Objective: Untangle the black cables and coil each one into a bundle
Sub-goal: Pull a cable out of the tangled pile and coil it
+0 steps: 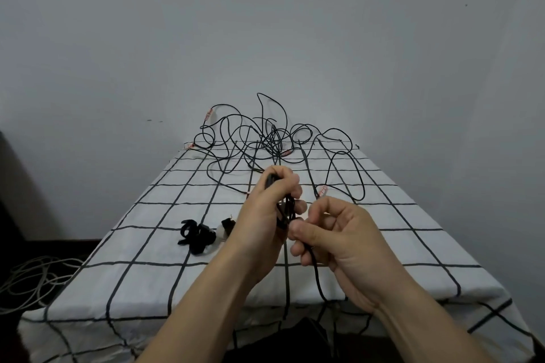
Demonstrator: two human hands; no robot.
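A tangle of thin black cables (265, 138) lies at the far end of the table, some ends tagged with pink tape (322, 190). My left hand (267, 206) grips a small coil of black cable (285, 209) above the table's middle. My right hand (333, 233) is just right of it and pinches the same cable's loose strand (317, 271), which hangs down over the near table edge.
The table is covered by a white cloth with a black grid (383, 244). A pile of black straps (196, 237) and a small white-and-black item (224, 228) lie left of my hands. Grey cables (35, 280) lie on the dark floor at left. A plain wall is behind.
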